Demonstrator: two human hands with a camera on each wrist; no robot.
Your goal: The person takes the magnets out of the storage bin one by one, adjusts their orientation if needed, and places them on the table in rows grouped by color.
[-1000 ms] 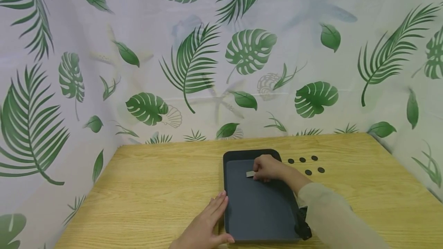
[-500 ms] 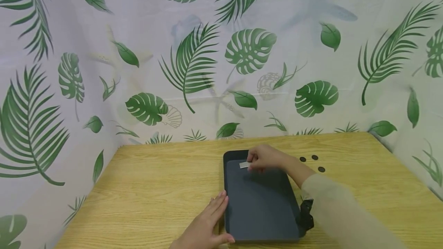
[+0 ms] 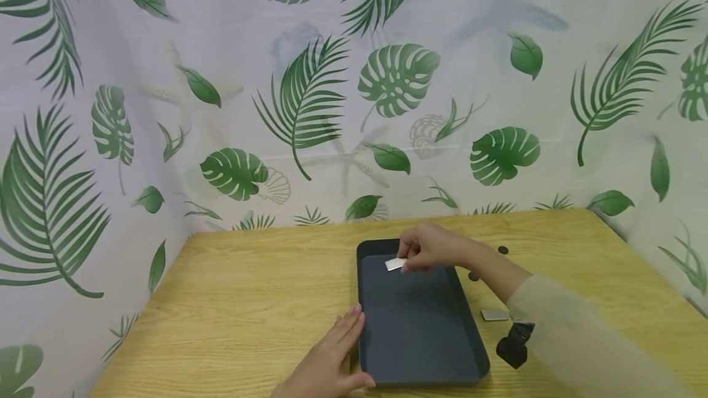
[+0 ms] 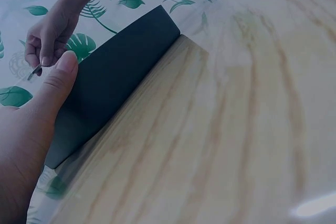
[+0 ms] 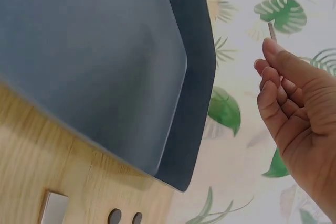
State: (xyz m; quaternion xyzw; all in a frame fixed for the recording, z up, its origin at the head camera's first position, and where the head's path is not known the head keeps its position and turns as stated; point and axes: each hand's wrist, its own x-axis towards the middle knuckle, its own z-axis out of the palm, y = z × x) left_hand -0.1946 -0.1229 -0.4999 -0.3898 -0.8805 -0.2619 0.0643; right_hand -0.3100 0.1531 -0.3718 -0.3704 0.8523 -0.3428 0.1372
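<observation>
My right hand (image 3: pixel 434 247) pinches a small flat silvery rectangular piece (image 3: pixel 394 264) between thumb and fingers. It holds the piece over the far part of a dark grey rectangular tray (image 3: pixel 420 336). In the right wrist view the thin piece (image 5: pixel 272 31) sticks out edge-on past the thumb tip. My left hand (image 3: pixel 334 352) rests along the tray's left side with straight fingers, its thumb at the near left corner. The left wrist view shows that thumb (image 4: pixel 60 85) against the tray wall (image 4: pixel 118 77).
A similar silvery rectangular piece (image 3: pixel 494 315) lies on the wooden table (image 3: pixel 249 312), right of the tray. Black discs (image 3: pixel 503 250) lie beyond it, partly hidden by the right forearm. A leaf-print cloth (image 3: pixel 310 109) hangs behind the table.
My right hand has moved away from me and upward with the silvery piece, which tilts more now. The forearm has swung right, uncovering the other piece and covering several discs. My left hand stays.
</observation>
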